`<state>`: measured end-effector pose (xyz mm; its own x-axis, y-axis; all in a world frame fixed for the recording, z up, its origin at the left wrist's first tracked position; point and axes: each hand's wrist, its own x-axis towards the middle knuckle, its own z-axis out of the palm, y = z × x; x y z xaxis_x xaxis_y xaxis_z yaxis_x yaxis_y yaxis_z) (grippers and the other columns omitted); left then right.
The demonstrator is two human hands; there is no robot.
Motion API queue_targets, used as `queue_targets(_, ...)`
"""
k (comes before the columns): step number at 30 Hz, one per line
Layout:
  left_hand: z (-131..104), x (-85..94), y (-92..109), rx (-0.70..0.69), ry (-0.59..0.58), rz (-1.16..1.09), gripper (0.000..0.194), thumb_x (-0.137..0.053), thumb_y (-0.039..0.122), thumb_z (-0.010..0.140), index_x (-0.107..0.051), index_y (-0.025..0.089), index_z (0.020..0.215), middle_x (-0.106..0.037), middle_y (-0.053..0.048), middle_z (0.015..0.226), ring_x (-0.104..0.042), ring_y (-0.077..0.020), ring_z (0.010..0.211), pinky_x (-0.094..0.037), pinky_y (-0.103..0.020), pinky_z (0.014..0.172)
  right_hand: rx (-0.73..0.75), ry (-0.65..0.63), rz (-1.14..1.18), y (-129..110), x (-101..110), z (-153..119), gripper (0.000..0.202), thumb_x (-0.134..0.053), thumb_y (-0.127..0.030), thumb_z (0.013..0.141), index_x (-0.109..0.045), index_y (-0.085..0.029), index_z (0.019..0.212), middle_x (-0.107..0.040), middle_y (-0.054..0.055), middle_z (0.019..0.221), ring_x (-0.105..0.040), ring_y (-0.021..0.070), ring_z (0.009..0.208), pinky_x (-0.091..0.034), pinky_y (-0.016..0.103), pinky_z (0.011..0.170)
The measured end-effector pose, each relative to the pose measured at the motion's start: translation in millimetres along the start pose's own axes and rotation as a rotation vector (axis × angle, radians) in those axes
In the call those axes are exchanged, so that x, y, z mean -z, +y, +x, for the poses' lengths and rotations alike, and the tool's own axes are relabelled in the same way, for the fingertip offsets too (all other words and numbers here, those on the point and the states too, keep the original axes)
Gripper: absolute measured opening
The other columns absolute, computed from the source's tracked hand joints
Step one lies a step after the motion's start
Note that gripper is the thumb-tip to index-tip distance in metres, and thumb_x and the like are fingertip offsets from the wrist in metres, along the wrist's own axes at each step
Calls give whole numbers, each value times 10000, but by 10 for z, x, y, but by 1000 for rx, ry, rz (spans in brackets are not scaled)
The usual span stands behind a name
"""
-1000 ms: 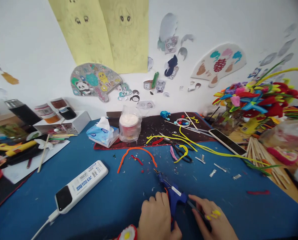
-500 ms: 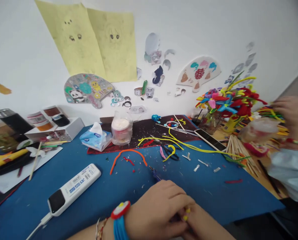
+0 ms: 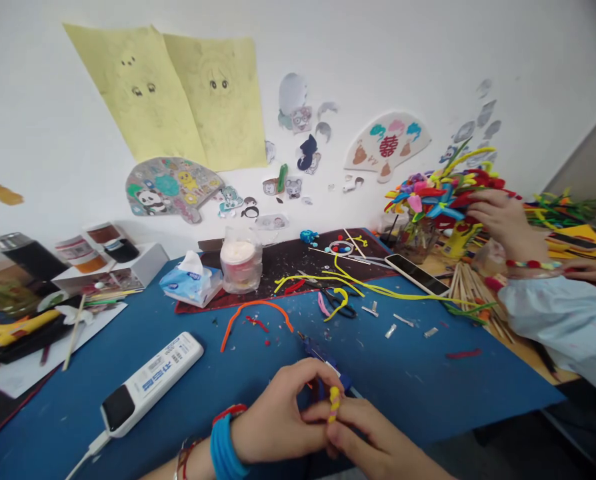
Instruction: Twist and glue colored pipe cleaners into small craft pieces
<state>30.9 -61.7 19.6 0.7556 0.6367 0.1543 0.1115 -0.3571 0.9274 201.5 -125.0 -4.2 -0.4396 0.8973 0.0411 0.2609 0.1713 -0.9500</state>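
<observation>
A short twisted pipe cleaner (image 3: 334, 403), yellow with a little pink, stands up between my fingertips low in the middle of the head view. My left hand (image 3: 278, 417) is closed in a pinch, its fingertips meeting at the lower part of the piece. My right hand (image 3: 373, 437) pinches the same piece between thumb and fingers. Just beyond my hands lies a blue tool with a narrow metal tip, probably a glue gun (image 3: 323, 353), partly hidden by my fingers. An orange pipe cleaner (image 3: 255, 303) lies bent in an arch past it.
Scissors (image 3: 345, 310), long yellow pipe cleaners (image 3: 378, 290) and a phone (image 3: 418, 273) lie farther back. A white device with a cable (image 3: 153, 380) rests at left, near a tissue pack (image 3: 191, 283). At right, another person's hand (image 3: 501, 220) touches pipe-cleaner flowers (image 3: 438, 200).
My hands, earlier overlapping with the left over the right, have opened out so the twisted piece shows between the fingertips. The other person's hand has moved left onto the flowers.
</observation>
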Motion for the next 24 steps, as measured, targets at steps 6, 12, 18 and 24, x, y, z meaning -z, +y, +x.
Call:
queue_targets(6, -83, 161, -312, 94, -32, -451, 261, -690, 190, 736, -620, 171, 987, -587, -44, 931, -595, -126, 689, -479, -272, 674, -47, 19, 496, 322, -237, 167, 393, -459, -432, 895, -580, -174, 1166, -566, 41, 806, -541, 106, 664, -485, 232, 585)
queue_targets(12, -157, 239, -571, 161, 27, -620, 195, -721, 196, 716, -604, 131, 858, -591, -28, 782, -574, -98, 567, -441, -233, 570, -110, 75, 541, 322, -373, 407, 423, -515, -502, 840, -619, -119, 984, -515, 25, 746, -504, 77, 581, -469, 187, 482)
queue_targets(18, -156, 242, -608, 208, 173, -700, 170, -679, 215, 720, -557, 118, 789, -577, -10, 663, -506, -75, 494, -350, -193, 489, -150, 49, 524, 278, -386, 545, 398, -503, -505, 845, -602, -124, 908, -504, 23, 761, -518, 80, 586, -459, 156, 432)
queue_targets(24, -173, 338, -610, 282, 191, -822, 94, -626, 155, 657, -588, 105, 728, -562, -6, 642, -485, -76, 479, -339, -205, 498, -152, 12, 452, 301, -391, 658, 464, -438, -523, 871, -640, -106, 884, -570, 61, 796, -561, 84, 559, -454, 155, 424)
